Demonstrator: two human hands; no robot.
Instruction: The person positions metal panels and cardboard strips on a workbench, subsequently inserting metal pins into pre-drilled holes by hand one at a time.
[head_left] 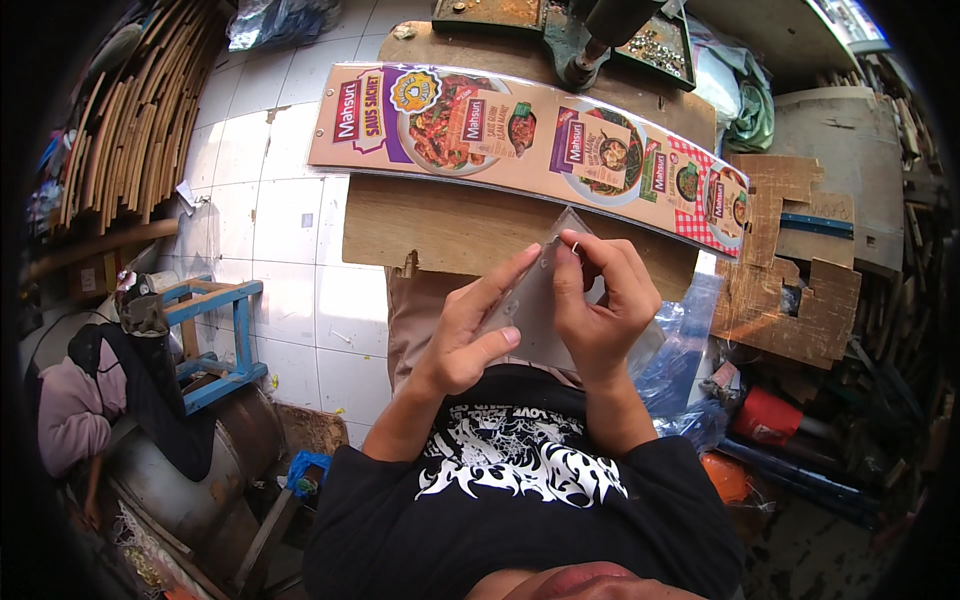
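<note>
Tilted up before my chest is a grey, thin plastic-looking panel (pixel 538 305) with a pointed upper corner. My left hand (pixel 468 335) grips its left edge, the thumb lying across the face and the fingers along the border. Close to the top corner my right hand (pixel 605 305) is closed in a pinch against the panel. A small shiny ring (pixel 576 248) shows at its fingertips; whether it is a loose eyelet I cannot tell. Beyond both hands lies a long printed food display board (pixel 530 150) with pictures of dishes, flat on the wooden bench.
At the bench's far edge stands a dark press tool (pixel 585 65) between trays of small metal parts (pixel 660 50). Cut brown board (pixel 800 260) lies at the right, clear plastic sheeting (pixel 690 350) below it. A blue stool frame (pixel 215 335) stands on the left floor.
</note>
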